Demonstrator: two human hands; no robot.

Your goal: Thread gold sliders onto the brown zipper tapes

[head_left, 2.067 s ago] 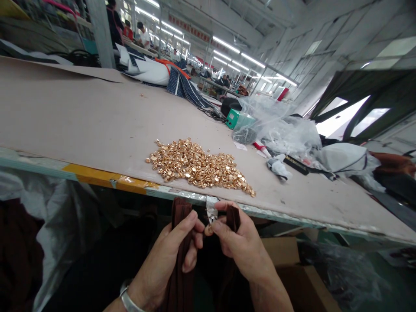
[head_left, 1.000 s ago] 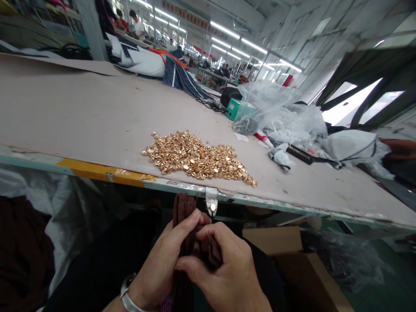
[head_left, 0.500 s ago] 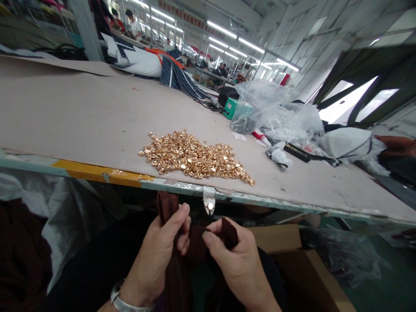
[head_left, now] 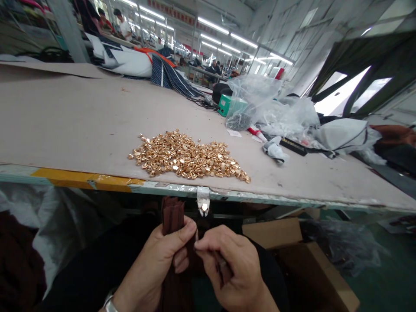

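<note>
My left hand (head_left: 159,255) grips a bunch of dark brown fabric strips (head_left: 172,212) that stand up just below the table edge. Beside it, my right hand (head_left: 232,266) pinches one brown strip between thumb and forefinger, the fingertips of both hands almost touching. A small metal clip (head_left: 203,203) with a gold piece on it hangs from the table edge right above my hands. A heap of gold metal buttons (head_left: 186,158) lies on the table (head_left: 65,121) near that edge.
Clear plastic bags (head_left: 269,112), a green box (head_left: 227,104) and white cloth lie at the table's right. An open cardboard box (head_left: 302,264) stands under the table on my right. White plastic sacking (head_left: 48,229) is on my left. Other people work far back.
My hands lowered from the clip at the table edge. The right hand closed over the strips, drew one strip apart to the right, and now pinches it next to the left thumb.
</note>
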